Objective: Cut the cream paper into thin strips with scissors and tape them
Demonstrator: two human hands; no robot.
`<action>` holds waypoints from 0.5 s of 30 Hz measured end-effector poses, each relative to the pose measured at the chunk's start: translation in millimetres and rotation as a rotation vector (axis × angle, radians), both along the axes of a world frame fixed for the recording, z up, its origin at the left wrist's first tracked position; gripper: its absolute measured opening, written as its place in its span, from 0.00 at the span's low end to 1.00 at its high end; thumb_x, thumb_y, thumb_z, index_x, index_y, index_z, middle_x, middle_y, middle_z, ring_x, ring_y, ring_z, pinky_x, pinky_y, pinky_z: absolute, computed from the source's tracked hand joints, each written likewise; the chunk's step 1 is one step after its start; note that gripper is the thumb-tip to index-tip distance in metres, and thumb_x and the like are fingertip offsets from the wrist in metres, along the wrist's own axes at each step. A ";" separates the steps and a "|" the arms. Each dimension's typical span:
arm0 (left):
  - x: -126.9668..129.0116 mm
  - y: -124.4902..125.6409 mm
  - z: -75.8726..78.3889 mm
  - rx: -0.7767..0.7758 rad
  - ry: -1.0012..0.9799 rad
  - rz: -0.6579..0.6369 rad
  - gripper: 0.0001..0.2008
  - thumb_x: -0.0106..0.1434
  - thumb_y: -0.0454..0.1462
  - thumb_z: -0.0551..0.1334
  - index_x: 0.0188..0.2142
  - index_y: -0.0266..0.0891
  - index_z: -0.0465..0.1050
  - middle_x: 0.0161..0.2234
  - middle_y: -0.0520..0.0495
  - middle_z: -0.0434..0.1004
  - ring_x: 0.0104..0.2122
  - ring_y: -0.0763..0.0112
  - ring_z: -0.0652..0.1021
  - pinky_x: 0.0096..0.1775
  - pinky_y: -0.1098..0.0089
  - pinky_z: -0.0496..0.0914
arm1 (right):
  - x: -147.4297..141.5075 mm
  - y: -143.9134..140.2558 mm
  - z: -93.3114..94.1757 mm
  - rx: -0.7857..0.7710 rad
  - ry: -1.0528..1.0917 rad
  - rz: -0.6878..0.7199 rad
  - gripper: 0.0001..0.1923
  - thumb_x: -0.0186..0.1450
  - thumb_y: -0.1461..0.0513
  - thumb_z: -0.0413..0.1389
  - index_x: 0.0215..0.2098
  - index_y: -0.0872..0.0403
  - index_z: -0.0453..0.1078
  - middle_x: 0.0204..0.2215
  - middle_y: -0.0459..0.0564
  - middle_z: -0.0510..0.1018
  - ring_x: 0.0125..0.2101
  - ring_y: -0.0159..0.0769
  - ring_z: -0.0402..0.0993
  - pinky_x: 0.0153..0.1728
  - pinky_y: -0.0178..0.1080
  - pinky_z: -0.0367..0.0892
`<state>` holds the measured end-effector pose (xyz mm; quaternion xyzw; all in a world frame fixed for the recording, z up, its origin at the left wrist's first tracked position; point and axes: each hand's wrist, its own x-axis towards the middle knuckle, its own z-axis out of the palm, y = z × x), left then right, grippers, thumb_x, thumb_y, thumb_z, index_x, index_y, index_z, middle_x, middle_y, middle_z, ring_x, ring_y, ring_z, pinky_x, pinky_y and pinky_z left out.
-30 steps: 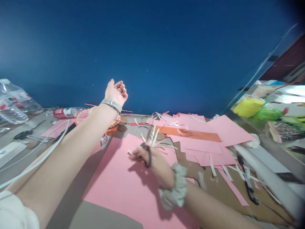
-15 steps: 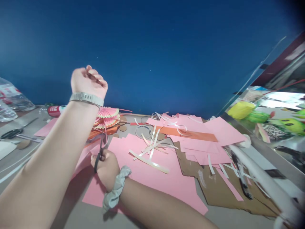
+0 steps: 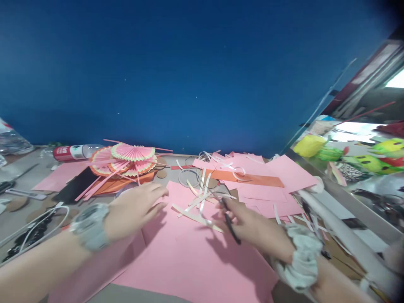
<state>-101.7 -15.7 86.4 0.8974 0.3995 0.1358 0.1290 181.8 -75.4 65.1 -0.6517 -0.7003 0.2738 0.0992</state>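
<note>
My left hand (image 3: 135, 210), with a watch at the wrist, hovers over or rests on the left part of a large pink paper sheet (image 3: 189, 265); which of the two I cannot tell. Its fingers are stretched out and it holds nothing. Black-handled scissors (image 3: 232, 230) are gripped in my right hand (image 3: 248, 219), which wears a pale scrunchie at the wrist. Close by the scissors' tips lies a loose heap of cream-white paper strips (image 3: 194, 215) on the sheet. The scissors' blades are partly hidden and blurred among those strips.
Pleated pink paper fans (image 3: 135, 152) stand behind my left hand, near a red-labelled bottle (image 3: 67, 152). To the right are stacked pink sheets (image 3: 296, 174), an orange strip (image 3: 249, 177), a white tube (image 3: 341, 229) and cardboard (image 3: 339, 256). A blue wall (image 3: 202, 84) closes off the back.
My left hand has come down from its raised, curled position and opened over the pink sheet. My right hand has moved right with the scissors, from near the fans to the strips.
</note>
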 end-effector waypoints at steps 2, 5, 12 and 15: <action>16.4 20.3 -29.2 0.129 0.118 -0.052 0.14 0.65 0.39 0.51 0.47 0.40 0.68 0.46 0.43 0.72 0.45 0.58 0.70 0.46 0.59 0.64 | 34.6 3.4 7.8 0.032 -0.142 -0.055 0.07 0.61 0.57 0.52 0.31 0.52 0.64 0.21 0.46 0.73 0.21 0.34 0.69 0.20 0.33 0.56; 41.1 53.2 -55.2 0.242 0.134 -0.107 0.13 0.65 0.39 0.52 0.46 0.40 0.68 0.47 0.42 0.70 0.47 0.59 0.67 0.50 0.58 0.61 | 68.8 5.4 8.8 0.074 -0.290 -0.123 0.06 0.58 0.59 0.53 0.25 0.52 0.64 0.21 0.48 0.74 0.22 0.38 0.69 0.21 0.35 0.52; 59.0 85.3 -66.2 0.286 0.167 -0.211 0.09 0.63 0.38 0.54 0.33 0.40 0.72 0.40 0.45 0.72 0.42 0.62 0.68 0.45 0.62 0.62 | 100.7 3.4 -7.2 0.105 -0.405 -0.139 0.05 0.57 0.62 0.53 0.32 0.54 0.68 0.28 0.52 0.78 0.27 0.39 0.74 0.24 0.34 0.55; 56.9 84.9 -67.8 0.287 0.183 -0.209 0.09 0.64 0.39 0.54 0.37 0.40 0.71 0.37 0.44 0.72 0.40 0.62 0.69 0.43 0.62 0.63 | 102.1 9.2 -5.6 0.095 -0.400 -0.110 0.07 0.56 0.62 0.54 0.33 0.54 0.70 0.28 0.50 0.78 0.27 0.39 0.74 0.24 0.34 0.56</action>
